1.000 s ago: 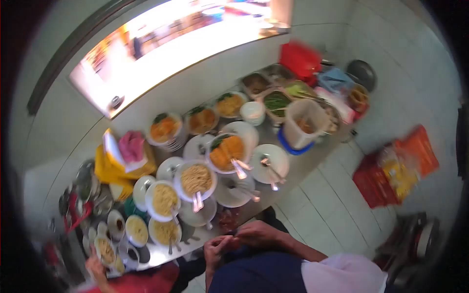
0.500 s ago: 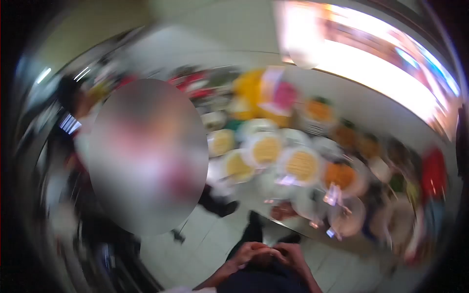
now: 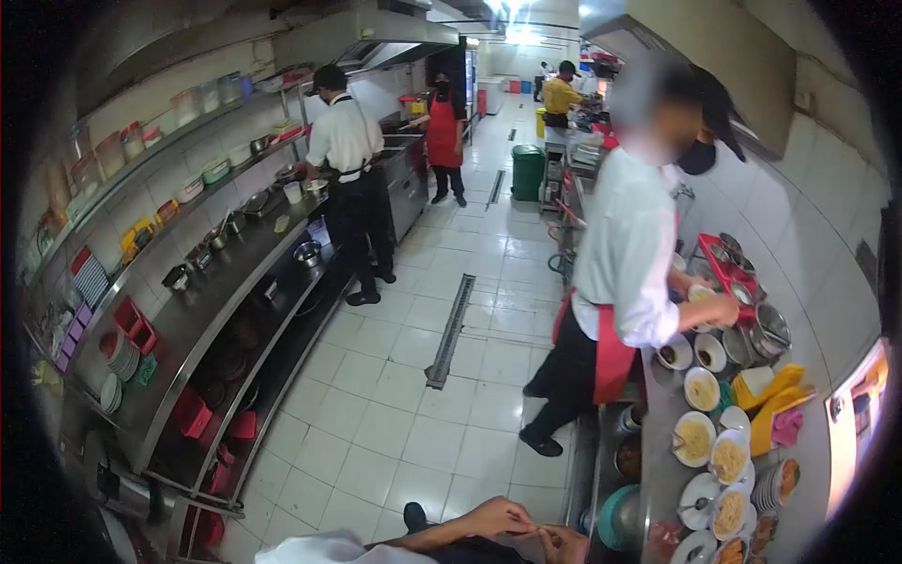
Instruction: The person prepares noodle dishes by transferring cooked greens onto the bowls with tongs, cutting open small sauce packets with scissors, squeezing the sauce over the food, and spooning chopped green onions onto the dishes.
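My left hand (image 3: 501, 516) is at the bottom of the head view, its fingers closed in a pinch. Close against it, fingertips touching, is my right hand (image 3: 564, 543), also pinched. Whatever lies between the fingertips is too small to make out. Both hands are held low in front of my body, over the tiled floor and left of the right-hand counter (image 3: 662, 467). On that counter stand bowls of noodles (image 3: 695, 439) and a stack of white plates (image 3: 768, 489) with orange food on top.
A co-worker in a red apron (image 3: 615, 362) handles a bowl at the right counter. Another co-worker in white (image 3: 346, 141) stands at the left steel counter (image 3: 202, 324), below wall shelves. Further people are down the aisle. A floor drain (image 3: 451, 329) runs along it; a green bin (image 3: 528, 172) stands farther back.
My view has swung left, from facing the counter of bowls to looking down the aisle, so that counter is now at the right. My hands stay together low in front.
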